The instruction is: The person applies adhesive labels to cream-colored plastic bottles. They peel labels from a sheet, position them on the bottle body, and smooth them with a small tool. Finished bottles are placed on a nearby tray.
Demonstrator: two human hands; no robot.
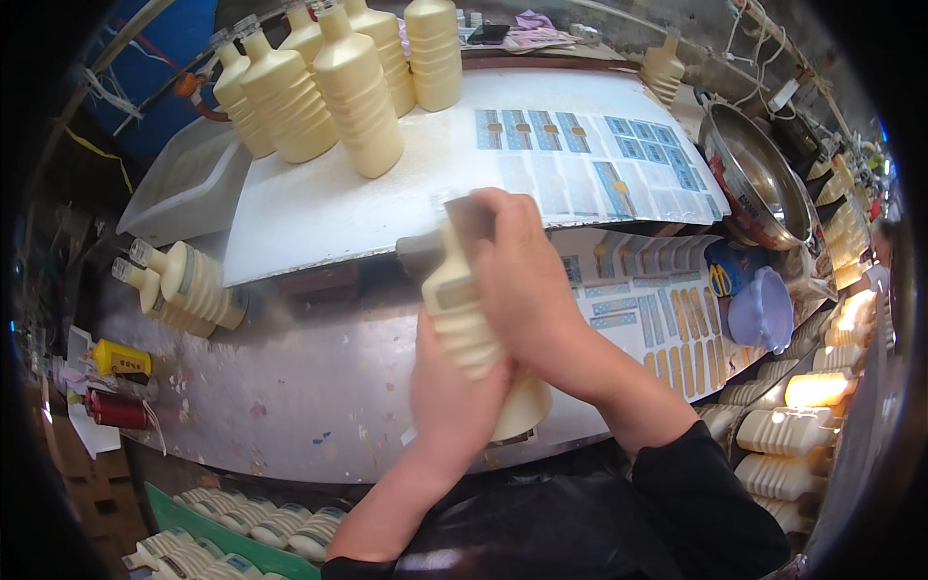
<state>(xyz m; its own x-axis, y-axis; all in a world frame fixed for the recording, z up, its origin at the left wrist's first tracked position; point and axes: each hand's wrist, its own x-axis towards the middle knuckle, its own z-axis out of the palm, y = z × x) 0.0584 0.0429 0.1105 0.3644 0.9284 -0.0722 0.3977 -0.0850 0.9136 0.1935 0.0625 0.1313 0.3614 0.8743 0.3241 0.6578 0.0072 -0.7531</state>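
Note:
A cream ribbed bottle (459, 302) with a clear neck is held tilted above the near side of the table, its base towards me. My left hand (447, 391) wraps round its lower body. At the shoulder, my right hand (524, 275) grips a grey-brown strip (470, 224) that lies against the neck and juts out on the left side as well. Motion blurs the strip, so I cannot tell what it is made of. A small greyish label shows on the bottle's upper body. My fingers hide part of the ribs.
Several cream bottles (360, 101) stand on the white board (319, 217). Two more bottles (188, 280) lean at the left. Label sheets (541, 179) and gold strips (691, 324) lie at the right, near a lilac bowl (761, 309) and a metal pan (759, 169). A green crate (169, 507) holds bottles.

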